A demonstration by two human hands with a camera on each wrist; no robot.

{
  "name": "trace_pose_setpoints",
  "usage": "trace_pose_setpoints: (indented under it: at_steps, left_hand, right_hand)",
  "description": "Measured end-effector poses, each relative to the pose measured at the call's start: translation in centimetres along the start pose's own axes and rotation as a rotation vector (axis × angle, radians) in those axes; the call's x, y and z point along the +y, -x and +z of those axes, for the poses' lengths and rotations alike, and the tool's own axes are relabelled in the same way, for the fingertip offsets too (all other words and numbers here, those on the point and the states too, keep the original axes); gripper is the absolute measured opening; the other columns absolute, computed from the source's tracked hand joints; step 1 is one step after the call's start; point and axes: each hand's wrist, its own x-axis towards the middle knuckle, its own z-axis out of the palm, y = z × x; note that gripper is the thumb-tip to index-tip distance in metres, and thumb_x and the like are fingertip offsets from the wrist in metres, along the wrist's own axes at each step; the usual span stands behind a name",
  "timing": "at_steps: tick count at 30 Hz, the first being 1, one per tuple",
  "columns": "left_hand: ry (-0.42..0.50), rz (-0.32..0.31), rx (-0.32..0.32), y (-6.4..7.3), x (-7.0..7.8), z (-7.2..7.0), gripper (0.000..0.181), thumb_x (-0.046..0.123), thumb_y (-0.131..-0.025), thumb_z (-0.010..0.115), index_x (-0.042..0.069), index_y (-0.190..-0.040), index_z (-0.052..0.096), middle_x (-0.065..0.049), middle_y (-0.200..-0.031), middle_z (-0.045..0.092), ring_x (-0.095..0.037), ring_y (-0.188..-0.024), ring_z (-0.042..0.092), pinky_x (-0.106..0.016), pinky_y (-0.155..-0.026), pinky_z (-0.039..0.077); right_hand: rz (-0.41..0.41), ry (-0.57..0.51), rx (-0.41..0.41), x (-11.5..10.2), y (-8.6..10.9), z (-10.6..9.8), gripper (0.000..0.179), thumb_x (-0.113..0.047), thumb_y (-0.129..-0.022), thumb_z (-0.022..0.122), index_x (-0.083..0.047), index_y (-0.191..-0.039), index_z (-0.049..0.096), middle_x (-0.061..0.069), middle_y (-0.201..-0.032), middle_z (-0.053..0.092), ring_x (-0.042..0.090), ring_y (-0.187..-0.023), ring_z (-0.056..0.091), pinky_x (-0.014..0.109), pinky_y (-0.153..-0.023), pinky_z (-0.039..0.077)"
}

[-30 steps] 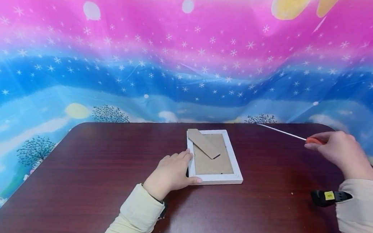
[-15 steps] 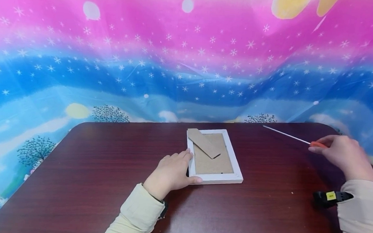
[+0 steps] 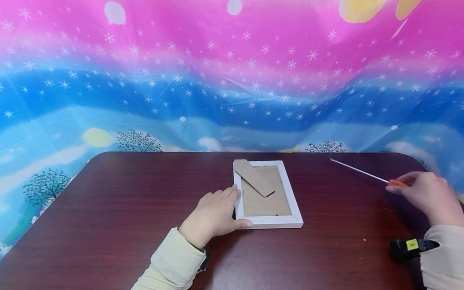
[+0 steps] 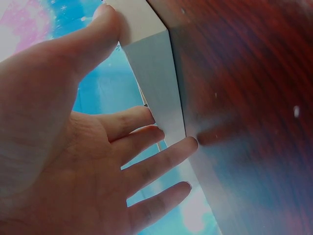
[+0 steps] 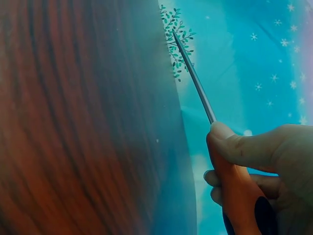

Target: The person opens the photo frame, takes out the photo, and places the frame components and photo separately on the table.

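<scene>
A white picture frame (image 3: 297, 208) lies face down on the table, its brown backing board (image 3: 266, 206) upward. Across the backing slants a brown easel stand (image 3: 254, 177). My left hand (image 3: 212, 213) rests against the frame's left side, thumb at the near left corner. In the left wrist view its fingers (image 4: 159, 164) are extended and fairly straight along the frame's side. Over at the right, my right hand (image 3: 430, 197) grips a screwdriver by its orange handle (image 5: 230, 181). The thin metal shaft (image 5: 195, 81) points left and away, above the table.
The dark red-brown table (image 3: 109, 226) has rounded far corners. Behind it hangs a pink and blue cloth (image 3: 205, 71) with snowflakes and trees. A black strap device (image 3: 408, 248) with a yellow label sits at the right wrist. A tiny pale speck (image 3: 364, 239) lies right of the frame.
My right hand has moved slightly right and nearer to me with the screwdriver, whose tip shifted the same way. The left hand and the picture frame have stayed in place.
</scene>
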Motion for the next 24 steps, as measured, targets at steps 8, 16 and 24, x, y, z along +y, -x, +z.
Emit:
trace_pose_setpoints:
  at_steps: [8, 16, 24]
  left_hand:
    - [0.002, 0.002, 0.002, 0.0, 0.0, 0.0, 0.084, 0.058, -0.086, 0.069, 0.008, -0.148, 0.045, -0.007, -0.154, 0.041, -0.029, -0.132, 0.048, -0.047, -0.105, 0.04]
    - [-0.004, 0.007, 0.004, -0.1, -0.1, 0.1, 0.083, 0.059, -0.086, 0.069, 0.008, -0.148, 0.046, -0.007, -0.153, 0.042, -0.028, -0.131, 0.048, -0.047, -0.104, 0.041]
    - [-0.009, 0.003, 0.003, -0.1, 0.0, 0.1, 0.083, 0.059, -0.086, 0.069, 0.009, -0.147, 0.046, -0.006, -0.153, 0.043, -0.028, -0.131, 0.049, -0.047, -0.104, 0.041]
  right_hand:
    - [0.0, -0.011, -0.014, 0.5, -0.1, 0.7, 0.046, -0.023, -0.088, 0.075, 0.02, -0.097, 0.062, 0.032, -0.086, 0.064, 0.048, -0.081, 0.055, 0.058, -0.069, 0.044]
    - [0.003, -0.005, -0.009, 0.9, -0.1, 1.0, 0.049, -0.027, -0.088, 0.076, 0.019, -0.098, 0.063, 0.034, -0.089, 0.064, 0.052, -0.087, 0.052, 0.062, -0.073, 0.042]
    - [0.026, -0.011, -0.028, 0.8, 0.0, 1.3, 0.046, -0.026, -0.086, 0.077, 0.017, -0.097, 0.066, 0.033, -0.092, 0.064, 0.049, -0.086, 0.054, 0.059, -0.071, 0.043]
